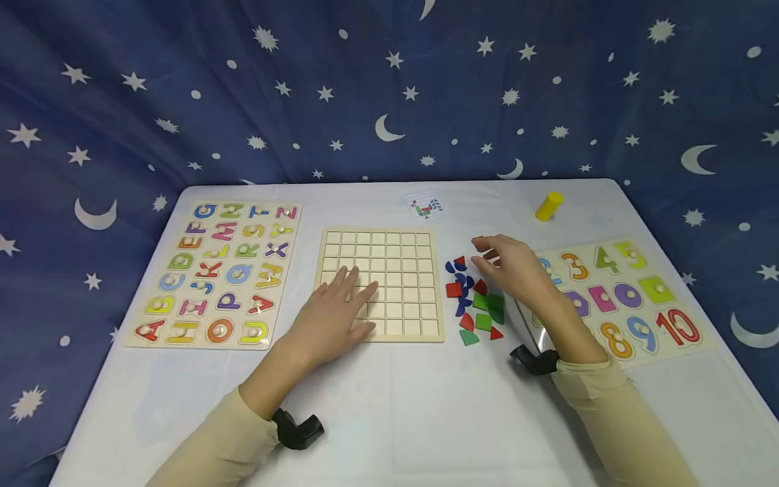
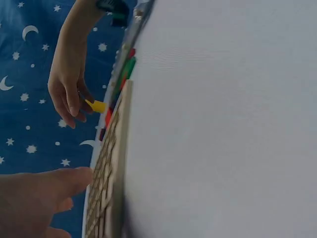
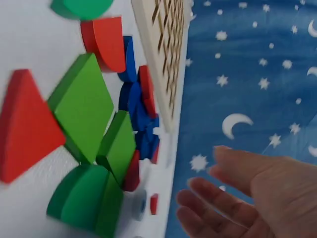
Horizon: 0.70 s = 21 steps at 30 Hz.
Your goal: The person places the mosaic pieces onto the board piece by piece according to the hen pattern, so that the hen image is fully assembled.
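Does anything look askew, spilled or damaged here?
The number board sits askew: its far edge slants against that of the table, while the grid board lies nearly square. Loose coloured pieces lie jumbled between them, probably a working pile rather than a spill. No damage stands out.

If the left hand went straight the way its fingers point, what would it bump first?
The left hand, over the wooden grid board, would probably cross more squares and meet the board's far rim first. It might pass above; its exact height is unclear.
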### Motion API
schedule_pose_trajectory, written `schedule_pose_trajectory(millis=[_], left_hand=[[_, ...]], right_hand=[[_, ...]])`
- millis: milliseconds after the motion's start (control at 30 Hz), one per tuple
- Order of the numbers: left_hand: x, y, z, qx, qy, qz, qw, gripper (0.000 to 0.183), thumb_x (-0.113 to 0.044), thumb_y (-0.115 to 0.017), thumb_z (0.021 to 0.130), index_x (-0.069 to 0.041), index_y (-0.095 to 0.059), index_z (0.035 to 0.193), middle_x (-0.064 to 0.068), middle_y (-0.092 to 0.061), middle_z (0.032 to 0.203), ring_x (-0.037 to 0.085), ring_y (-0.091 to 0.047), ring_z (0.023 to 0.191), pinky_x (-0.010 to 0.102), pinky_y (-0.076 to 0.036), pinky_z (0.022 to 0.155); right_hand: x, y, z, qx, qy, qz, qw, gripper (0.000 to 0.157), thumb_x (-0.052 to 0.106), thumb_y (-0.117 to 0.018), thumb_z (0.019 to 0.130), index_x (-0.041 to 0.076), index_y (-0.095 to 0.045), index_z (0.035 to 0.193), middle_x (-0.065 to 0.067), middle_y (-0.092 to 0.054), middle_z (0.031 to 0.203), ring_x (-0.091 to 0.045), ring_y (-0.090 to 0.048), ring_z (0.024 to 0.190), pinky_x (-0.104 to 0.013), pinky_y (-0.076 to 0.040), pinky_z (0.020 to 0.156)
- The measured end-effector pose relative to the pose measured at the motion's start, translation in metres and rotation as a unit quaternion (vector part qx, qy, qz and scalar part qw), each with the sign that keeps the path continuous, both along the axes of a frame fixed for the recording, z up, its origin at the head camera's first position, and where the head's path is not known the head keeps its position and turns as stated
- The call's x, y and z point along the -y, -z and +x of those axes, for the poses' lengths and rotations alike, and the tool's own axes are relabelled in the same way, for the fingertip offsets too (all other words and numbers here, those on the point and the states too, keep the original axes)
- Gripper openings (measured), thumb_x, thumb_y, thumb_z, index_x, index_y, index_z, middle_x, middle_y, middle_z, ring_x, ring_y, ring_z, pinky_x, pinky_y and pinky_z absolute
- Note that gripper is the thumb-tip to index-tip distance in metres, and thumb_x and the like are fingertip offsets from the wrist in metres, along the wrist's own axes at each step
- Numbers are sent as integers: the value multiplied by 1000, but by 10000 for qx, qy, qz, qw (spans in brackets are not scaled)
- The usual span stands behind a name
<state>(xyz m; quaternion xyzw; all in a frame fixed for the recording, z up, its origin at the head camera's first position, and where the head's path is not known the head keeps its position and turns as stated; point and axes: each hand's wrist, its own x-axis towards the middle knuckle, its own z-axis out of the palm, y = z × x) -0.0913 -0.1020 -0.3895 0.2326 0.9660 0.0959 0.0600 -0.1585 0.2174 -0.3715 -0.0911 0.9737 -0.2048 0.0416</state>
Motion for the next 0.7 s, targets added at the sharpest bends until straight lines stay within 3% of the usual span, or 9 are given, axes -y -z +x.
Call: schedule_pose_trajectory(millis=[67, 200, 367, 467, 700], left_hand=[[-3, 5, 5, 125, 11, 7, 9999, 71, -50, -57, 90, -20, -33, 149, 19, -21, 156, 40, -16, 145, 55, -28, 112], [-1, 17, 14, 186, -338, 34, 9992, 82, -56, -63, 84, -19, -31, 150, 22, -19, 156, 53, -14, 140, 59, -29, 109], [6, 26, 22, 135, -511, 98, 9986, 85, -57, -63, 83, -13, -32, 149, 30, -17, 154, 64, -14, 133, 64, -32, 104], [6, 27, 24, 40, -569, 246, 9981, 84, -55, -63, 84, -8, -34, 147, 33, -18, 152, 64, -17, 132, 62, -34, 104], [8, 27, 28, 269, -941, 680, 9929, 88, -50, -71, 80, -6, -35, 146, 34, -21, 151, 55, -18, 138, 58, -39, 101]], right_hand=[[-2, 6, -8, 302, 34, -75, 9995, 43, 24, -62, 92, 7, -55, 131, -14, -61, 123, -30, -61, 108, -43, -53, 90], [-1, 17, -21, 729, 91, -58, 9973, 41, 23, -61, 93, 7, -55, 131, -15, -63, 119, -30, -60, 107, -43, -51, 93], [5, 23, -34, 957, 326, 106, 9948, 40, 22, -62, 92, 8, -57, 129, -15, -64, 115, -29, -58, 104, -43, -49, 95], [7, 25, -37, 1070, 428, 165, 9932, 36, 21, -62, 92, 9, -58, 127, -15, -64, 113, -28, -57, 101, -43, -49, 94], [12, 26, -40, 1171, 360, 105, 9924, 28, 16, -62, 92, 7, -62, 118, -17, -64, 111, -28, -58, 97, -42, -50, 92]])
